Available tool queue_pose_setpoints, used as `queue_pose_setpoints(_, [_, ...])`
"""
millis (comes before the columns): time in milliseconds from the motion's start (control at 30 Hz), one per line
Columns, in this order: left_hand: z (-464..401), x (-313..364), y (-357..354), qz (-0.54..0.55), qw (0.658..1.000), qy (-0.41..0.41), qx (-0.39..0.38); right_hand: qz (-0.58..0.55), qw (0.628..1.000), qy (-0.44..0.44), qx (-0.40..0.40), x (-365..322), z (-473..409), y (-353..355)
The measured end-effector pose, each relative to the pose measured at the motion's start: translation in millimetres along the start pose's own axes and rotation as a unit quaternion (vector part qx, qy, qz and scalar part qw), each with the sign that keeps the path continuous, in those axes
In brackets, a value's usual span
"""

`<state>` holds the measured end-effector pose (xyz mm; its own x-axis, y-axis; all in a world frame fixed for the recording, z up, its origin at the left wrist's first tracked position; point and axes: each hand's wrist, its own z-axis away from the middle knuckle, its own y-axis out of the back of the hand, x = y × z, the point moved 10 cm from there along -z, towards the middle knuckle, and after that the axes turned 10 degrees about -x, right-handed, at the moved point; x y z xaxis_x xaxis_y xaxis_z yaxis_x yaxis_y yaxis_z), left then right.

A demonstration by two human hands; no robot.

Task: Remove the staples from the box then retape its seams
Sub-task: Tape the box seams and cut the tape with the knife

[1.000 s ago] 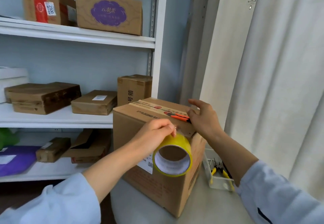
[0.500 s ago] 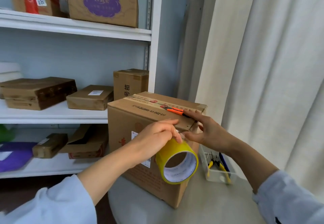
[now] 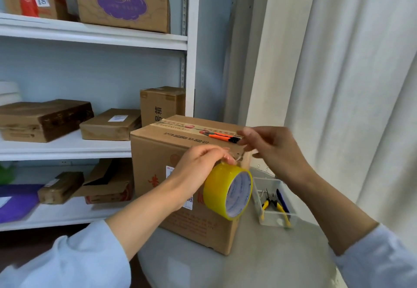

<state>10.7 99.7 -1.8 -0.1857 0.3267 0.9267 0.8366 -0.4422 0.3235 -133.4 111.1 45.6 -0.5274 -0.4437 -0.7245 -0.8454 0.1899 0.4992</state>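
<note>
A brown cardboard box (image 3: 155,159) stands on a round grey table (image 3: 259,263), its top seam covered with printed tape. An orange utility knife (image 3: 222,136) lies on the box top near the right edge. My left hand (image 3: 198,170) grips a yellow tape roll (image 3: 228,192) in front of the box's near right corner. My right hand (image 3: 274,150) pinches the loose clear tape end (image 3: 244,159) pulled from the roll, just beside that corner.
A clear plastic tray (image 3: 274,216) with yellow-handled pliers (image 3: 281,208) sits on the table right of the box. White shelves (image 3: 90,37) with several cardboard boxes fill the left. A pale curtain (image 3: 349,73) hangs at the right.
My right hand left the box's top edge and now pinches the tape end. The roll in my left hand dropped lower and turned, with a short strip pulled free.
</note>
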Motion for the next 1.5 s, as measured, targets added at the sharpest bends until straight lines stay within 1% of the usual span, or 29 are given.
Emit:
queue_pose_setpoints(67, [1.5,2.5,-1.0,-0.018,1.000,0.001,0.007,0.019,0.995,-0.002,-0.093,-11.3,8.4,-24.4])
queue_pose_setpoints(100, [3.2,3.2,-1.7,-0.027,1.000,0.005,0.010,0.019,0.992,-0.005,-0.123,-14.1,12.4,-31.6])
queue_pose_setpoints(133, [5.0,3.6,-1.7,-0.031,0.999,0.009,0.013,0.007,0.991,-0.009,-0.133,-15.0,14.1,-33.6])
queue_pose_setpoints(200, [7.6,3.9,-1.4,-0.037,0.999,0.012,0.014,-0.007,0.993,-0.018,-0.118,-12.8,12.5,-28.5])
queue_pose_setpoints(267, [9.6,4.0,-3.4,-0.046,0.999,0.009,-0.004,0.018,0.994,-0.026,-0.108,-12.0,10.8,-26.8])
queue_pose_setpoints(400, [9.7,-4.1,-10.6,-0.068,0.996,0.022,-0.061,0.142,0.987,-0.030,-0.065,-10.9,6.5,-26.0])
queue_pose_setpoints(467, [7.8,-9.1,-11.1,-0.061,0.994,0.045,-0.073,0.188,0.981,-0.032,-0.042,-12.0,5.4,-25.2])
queue_pose_setpoints(567, [2.1,-12.4,-5.7,-0.080,0.992,0.075,-0.061,0.241,0.970,0.010,-0.008,-26.0,5.6,-28.6])
queue_pose_setpoints(700, [-8.7,-10.5,-1.9,-0.101,0.993,0.061,-0.027,0.316,0.945,0.074,0.024,-42.9,8.6,-37.2])
queue_pose_setpoints(800, [-14.1,-8.2,-0.9,-0.084,0.995,0.053,-0.013,0.332,0.937,0.105,0.040,-49.9,10.9,-37.5])
queue_pose_setpoints(900, [-19.3,-3.8,-2.5,-0.076,0.996,0.049,-0.010,0.329,0.934,0.126,0.054,-53.1,14.7,-33.8])
queue_pose_setpoints(1033, [-24.1,-1.6,-3.1,-0.072,0.997,0.035,-0.002,0.281,0.946,0.138,0.082,-54.1,22.5,-24.3])
queue_pose_setpoints(1133, [-25.8,-8.7,-2.3,-0.062,0.997,0.046,-0.014,0.271,0.949,0.143,0.070,-52.8,23.3,-28.2])
queue_pose_setpoints(1200, [-23.8,-9.3,-1.1,-0.067,0.997,0.029,-0.007,0.252,0.958,0.121,0.062,-44.7,19.0,-25.8])
queue_pose_setpoints(1300, [-12.0,-3.2,-2.7,-0.069,0.997,-0.022,-0.001,0.178,0.979,0.078,0.063,-28.0,9.6,-17.9])
queue_pose_setpoints(1400, [-5.3,-17.5,-0.3,-0.020,1.000,0.005,0.003,0.139,0.987,0.060,0.052,-18.9,6.6,-23.9])
queue_pose_setpoints(1500, [-5.2,-27.4,0.0,0.046,0.998,0.045,0.002,0.134,0.988,0.064,0.049,-18.4,7.5,-25.8])
